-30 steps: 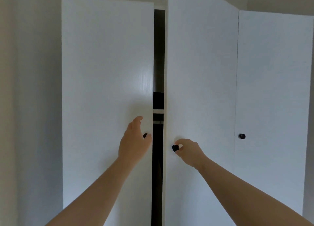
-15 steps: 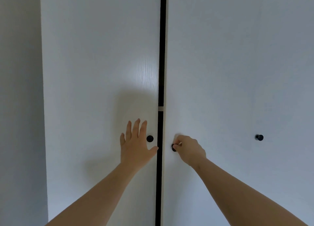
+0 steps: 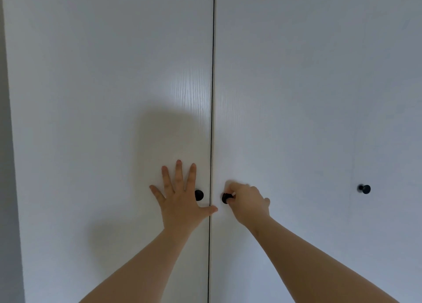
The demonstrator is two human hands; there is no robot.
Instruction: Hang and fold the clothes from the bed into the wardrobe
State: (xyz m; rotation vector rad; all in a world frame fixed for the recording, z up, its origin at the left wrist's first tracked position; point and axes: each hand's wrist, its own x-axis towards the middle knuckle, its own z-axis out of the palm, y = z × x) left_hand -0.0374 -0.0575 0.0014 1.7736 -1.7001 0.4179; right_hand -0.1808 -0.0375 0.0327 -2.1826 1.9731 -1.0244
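Both arms reach forward; left hand (image 3: pixel 180 202) lies flat, fingers spread; right hand (image 3: pixel 247 203) pinches a knob (image 3: pixel 225 198).

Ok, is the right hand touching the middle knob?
Touching. Head view shows the right hand pinching the middle knob, fingers curled round it.

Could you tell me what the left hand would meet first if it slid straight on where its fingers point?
Nothing, as far as the picture shows: the left hand lies flat on the left door, fingers upward, and only bare panel lies above.
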